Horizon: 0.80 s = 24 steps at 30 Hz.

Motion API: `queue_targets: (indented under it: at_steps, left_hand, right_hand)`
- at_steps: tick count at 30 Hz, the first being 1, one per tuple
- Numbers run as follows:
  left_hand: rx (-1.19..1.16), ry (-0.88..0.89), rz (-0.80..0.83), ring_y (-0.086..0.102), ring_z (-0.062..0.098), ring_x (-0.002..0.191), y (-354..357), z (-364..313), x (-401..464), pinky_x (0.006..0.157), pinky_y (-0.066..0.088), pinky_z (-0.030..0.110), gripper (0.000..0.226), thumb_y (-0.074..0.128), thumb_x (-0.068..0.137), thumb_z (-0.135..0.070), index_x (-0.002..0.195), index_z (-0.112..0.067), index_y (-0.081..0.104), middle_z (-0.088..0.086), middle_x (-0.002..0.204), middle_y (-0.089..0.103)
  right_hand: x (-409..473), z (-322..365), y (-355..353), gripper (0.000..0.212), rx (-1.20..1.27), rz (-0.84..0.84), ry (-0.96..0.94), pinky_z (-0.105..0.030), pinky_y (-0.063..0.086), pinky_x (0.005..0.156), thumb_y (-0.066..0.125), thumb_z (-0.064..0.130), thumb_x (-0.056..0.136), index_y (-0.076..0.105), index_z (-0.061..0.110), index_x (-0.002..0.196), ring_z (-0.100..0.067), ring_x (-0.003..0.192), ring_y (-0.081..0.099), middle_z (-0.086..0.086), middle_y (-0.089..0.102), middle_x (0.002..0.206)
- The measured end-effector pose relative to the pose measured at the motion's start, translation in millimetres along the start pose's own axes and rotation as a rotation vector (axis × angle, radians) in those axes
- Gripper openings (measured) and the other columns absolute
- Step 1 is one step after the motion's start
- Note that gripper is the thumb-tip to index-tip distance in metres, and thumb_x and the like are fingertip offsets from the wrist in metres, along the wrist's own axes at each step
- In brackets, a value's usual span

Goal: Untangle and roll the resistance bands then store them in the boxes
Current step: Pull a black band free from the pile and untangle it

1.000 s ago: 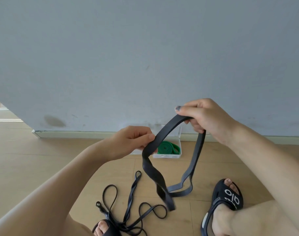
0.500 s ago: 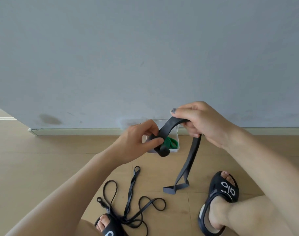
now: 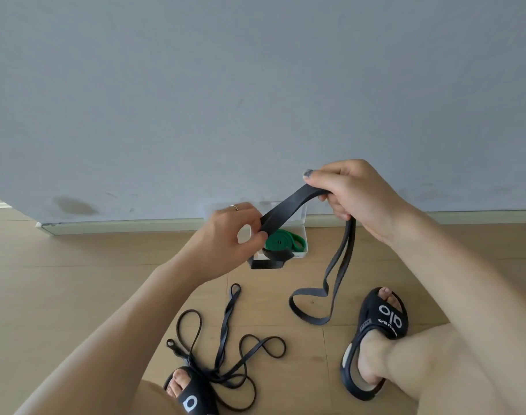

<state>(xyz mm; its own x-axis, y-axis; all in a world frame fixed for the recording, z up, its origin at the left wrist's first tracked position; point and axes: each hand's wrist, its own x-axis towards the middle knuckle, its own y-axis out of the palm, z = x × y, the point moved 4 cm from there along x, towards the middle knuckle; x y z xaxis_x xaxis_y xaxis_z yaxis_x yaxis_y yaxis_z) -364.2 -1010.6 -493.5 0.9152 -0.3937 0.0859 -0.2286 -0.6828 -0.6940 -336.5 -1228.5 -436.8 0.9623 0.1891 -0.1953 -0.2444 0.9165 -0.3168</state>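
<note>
You're pinching the wide black band's (image 3: 288,206) started roll in your left hand (image 3: 225,238), just before the clear box (image 3: 304,235); right hand (image 3: 354,196) is gripping the tail, running up-right.

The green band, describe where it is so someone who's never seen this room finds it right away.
Follow the grey wall down to its baseboard; a clear plastic box sits on the floor against it. The green band lies rolled inside. It is the only coloured band; every other one is black, held or loose on the floor.
</note>
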Motion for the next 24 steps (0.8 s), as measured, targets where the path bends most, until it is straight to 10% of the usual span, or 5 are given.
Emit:
queue_targets:
  at_steps: [5,14,24]
  left_hand:
    - [0.214,0.051,-0.043,0.048,0.021,0.062,-4.2,-3.4,-1.0,0.059,0.046,0.037,0.015,0.061,0.095,-0.023,0.08,-0.021,0.057,-0.011,0.101,0.06]
    - [0.141,0.054,-0.179,0.064,0.018,0.093,-19.7,-1.7,-0.4,0.083,0.051,0.038,0.013,0.058,0.098,-0.003,0.103,-0.014,0.064,-0.004,0.097,0.067]
    - [0.289,0.197,-0.157,0.058,0.028,0.07,-19.4,-10.0,-5.7,0.057,0.052,0.044,0.026,0.052,0.098,0.002,0.096,-0.022,0.061,-0.016,0.104,0.061]
  right_hand:
    - [-0.8,1.4,-2.0,0.042,-0.011,-0.053,0.013,-0.031,0.027,0.053,0.062,0.028,0.1,0.058,0.015,0.06,-0.013,0.044,0.03,0.013,0.038,0.046]
    - [1.4,3.5,-4.7,0.045,-0.069,-0.094,-0.037,-0.037,0.029,0.064,0.063,0.037,0.098,0.057,0.014,0.059,-0.015,0.046,0.029,0.002,0.029,0.05]
    - [-1.8,2.2,-12.4,0.044,-0.284,-0.07,-0.094,-0.015,0.04,0.052,0.055,0.03,0.105,0.067,-0.003,0.078,-0.006,0.045,0.047,0.01,0.056,0.047]
